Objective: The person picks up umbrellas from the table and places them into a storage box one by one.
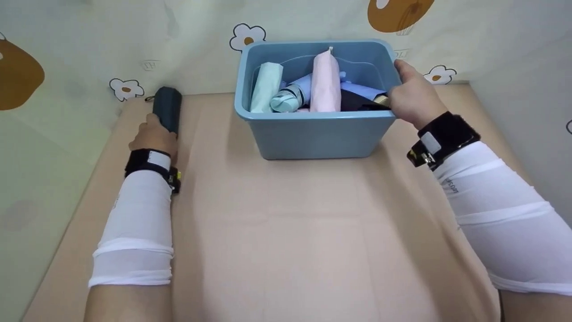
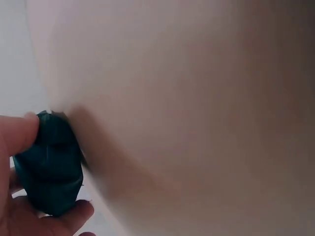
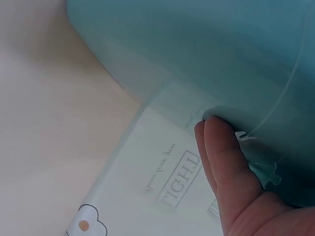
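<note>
On the left of the head view, my left hand [image 1: 154, 136] grips a folded umbrella [image 1: 167, 109] in a dark green sleeve, with a small loop at its far end. The left wrist view shows thumb and fingers round its sides, close to the beige surface. My right hand [image 1: 418, 96] holds the right rim of a blue plastic bin [image 1: 317, 138]; in the right wrist view its fingers [image 3: 224, 147] lie along the bin's outside. Inside the bin are a pink wrapped roll [image 1: 325, 82], a mint one [image 1: 267, 87], and blue and black bundles, partly hidden.
A beige cloth [image 1: 277, 232] covers the table. Behind it and along both sides hangs a pale sheet [image 1: 187, 44] printed with flowers and brown shapes. The bin stands near the back edge, right of the umbrella.
</note>
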A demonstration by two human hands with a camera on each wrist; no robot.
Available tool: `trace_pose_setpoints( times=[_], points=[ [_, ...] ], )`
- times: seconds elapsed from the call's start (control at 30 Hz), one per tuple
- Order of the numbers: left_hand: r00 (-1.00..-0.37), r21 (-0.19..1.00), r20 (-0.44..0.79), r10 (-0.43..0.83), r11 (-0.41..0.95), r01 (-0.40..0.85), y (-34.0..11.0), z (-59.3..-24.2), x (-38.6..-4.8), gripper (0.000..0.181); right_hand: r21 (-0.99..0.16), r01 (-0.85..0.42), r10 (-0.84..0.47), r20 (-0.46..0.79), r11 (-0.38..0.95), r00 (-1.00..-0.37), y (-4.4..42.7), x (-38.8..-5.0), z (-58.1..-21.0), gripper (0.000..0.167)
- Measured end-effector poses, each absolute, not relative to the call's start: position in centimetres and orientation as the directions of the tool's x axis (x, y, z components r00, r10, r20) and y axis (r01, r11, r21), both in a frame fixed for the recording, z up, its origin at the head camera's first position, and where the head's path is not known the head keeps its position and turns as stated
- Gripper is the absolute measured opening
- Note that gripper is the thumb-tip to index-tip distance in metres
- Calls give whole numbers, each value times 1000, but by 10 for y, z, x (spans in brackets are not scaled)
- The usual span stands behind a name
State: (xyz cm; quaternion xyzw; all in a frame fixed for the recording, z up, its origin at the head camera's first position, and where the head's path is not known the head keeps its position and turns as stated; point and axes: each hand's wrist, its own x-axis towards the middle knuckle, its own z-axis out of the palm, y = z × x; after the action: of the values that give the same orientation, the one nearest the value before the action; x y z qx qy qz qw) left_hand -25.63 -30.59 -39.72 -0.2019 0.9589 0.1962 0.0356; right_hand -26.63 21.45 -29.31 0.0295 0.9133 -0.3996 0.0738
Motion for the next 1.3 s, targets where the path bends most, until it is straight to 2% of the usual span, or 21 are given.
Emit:
trace_pose_setpoints(
  times=[0.23,0.37,0.47,0.7,0.83,1.03,1.23,1.3],
  points=[
    [-935,265,-117,-334,897,-353,-306,-391,-252,71,-722,102,-3,-144,685,-990,214,-266,-292,79],
    [-935,249,-92,-342,901,-354,-302,-389,-248,55,-722,101,-2,-140,685,-990,215,-266,-292,79],
    [-931,233,-110,-347,902,-364,-297,-383,-244,51,-729,108,-2,-148,675,-989,215,-266,-292,80],
    [-897,132,-304,-321,918,-373,-274,-354,-235,76,-737,107,-3,-146,667,-989,218,-264,-291,78],
    [-888,186,-350,-299,907,-378,-269,-360,-236,90,-735,109,3,-144,669,-990,216,-264,-293,79],
    [-900,214,-320,-297,902,-374,-283,-380,-243,84,-737,104,-1,-141,667,-990,212,-266,-295,80],
    [-914,304,-283,-292,876,-374,-283,-370,-241,96,-736,83,-9,-121,671,-993,214,-266,-295,79],
    [-924,357,-229,-306,857,-372,-281,-365,-240,90,-736,79,-11,-116,672,-993,214,-267,-296,79]
  ],
)
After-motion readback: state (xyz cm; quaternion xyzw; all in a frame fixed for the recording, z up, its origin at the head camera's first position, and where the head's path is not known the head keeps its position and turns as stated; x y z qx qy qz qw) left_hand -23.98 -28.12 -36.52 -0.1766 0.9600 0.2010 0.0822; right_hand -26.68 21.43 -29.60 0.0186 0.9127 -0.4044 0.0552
